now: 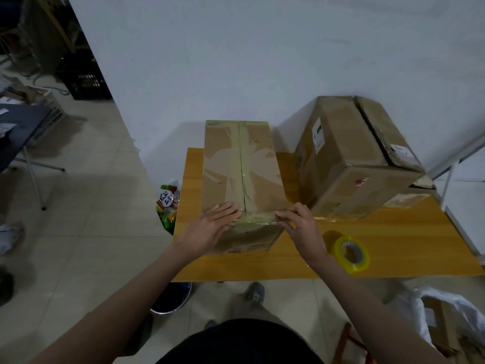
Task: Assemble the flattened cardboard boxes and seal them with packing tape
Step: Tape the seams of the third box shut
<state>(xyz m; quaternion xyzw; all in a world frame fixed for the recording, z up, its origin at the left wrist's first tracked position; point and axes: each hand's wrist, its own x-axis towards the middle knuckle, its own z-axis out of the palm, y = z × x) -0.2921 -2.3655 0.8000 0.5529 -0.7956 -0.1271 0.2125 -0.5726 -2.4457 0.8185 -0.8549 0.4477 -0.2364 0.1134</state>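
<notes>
Box [242,177] stands on the yellow worktop [380,248], long side running away from the person, its far end near the white wall [262,61]. The top flaps are closed, and a strip of yellowish tape [242,164] runs along the centre seam from the far edge to the near one. A second strip of tape crosses the near top edge, wrinkled and shiny.

The left hand [214,227] lies flat on the near left corner of the box, fingers straight and together, pressing the tape down just left of the seam; its grip is open and holds nothing. The right hand [301,227] is at the near right corner, fingers bent, thumb and fingertips pinching the end of the cross strip where it passes over the edge.

A tape roll [351,254] lies on the worktop just right of the right wrist, apart from the box. A larger second box [354,158] sits on the worktop's far right, tilted, with a white label on its side and a split along its top seam. A loose bit of tape sticks to the worktop near its base.

On the floor left of the worktop are some snack packets [168,203]. A black crate [84,82] stands farther back on the left. A dark basin [170,298] sits under the worktop's near edge.
</notes>
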